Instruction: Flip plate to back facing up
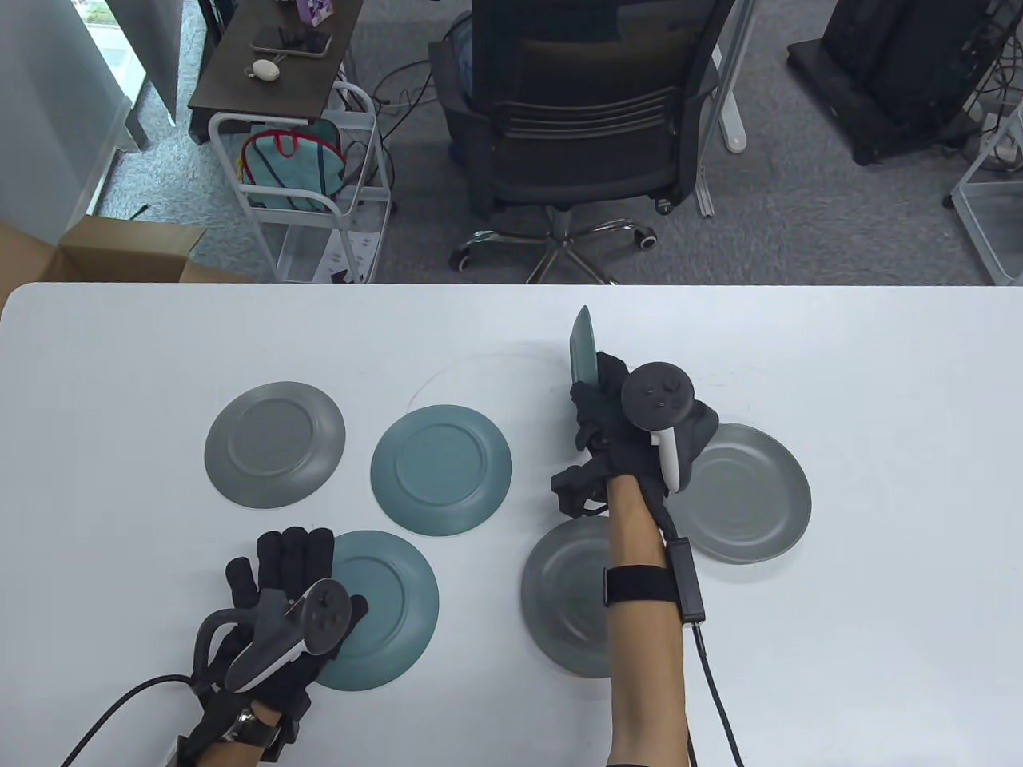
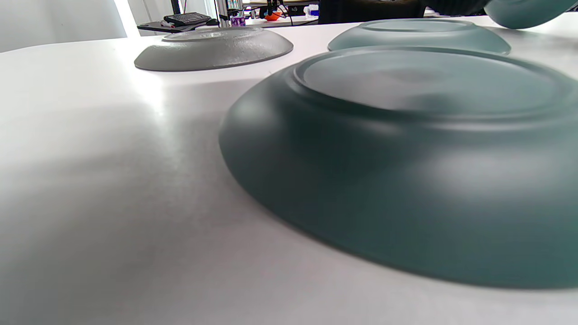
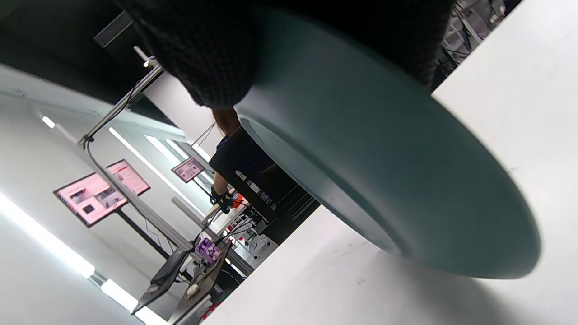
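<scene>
Right hand (image 1: 615, 415) gripping teal plate (image 1: 582, 345) on edge | left hand (image 1: 280, 591) flat, resting on near plate (image 1: 392, 615) | risk: slipping mid-flip, striking grey plate (image 1: 747, 495)

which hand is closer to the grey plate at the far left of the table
Left. The left hand rests on a teal plate just below the grey plate; the right hand holds another teal plate on edge far right.
</scene>
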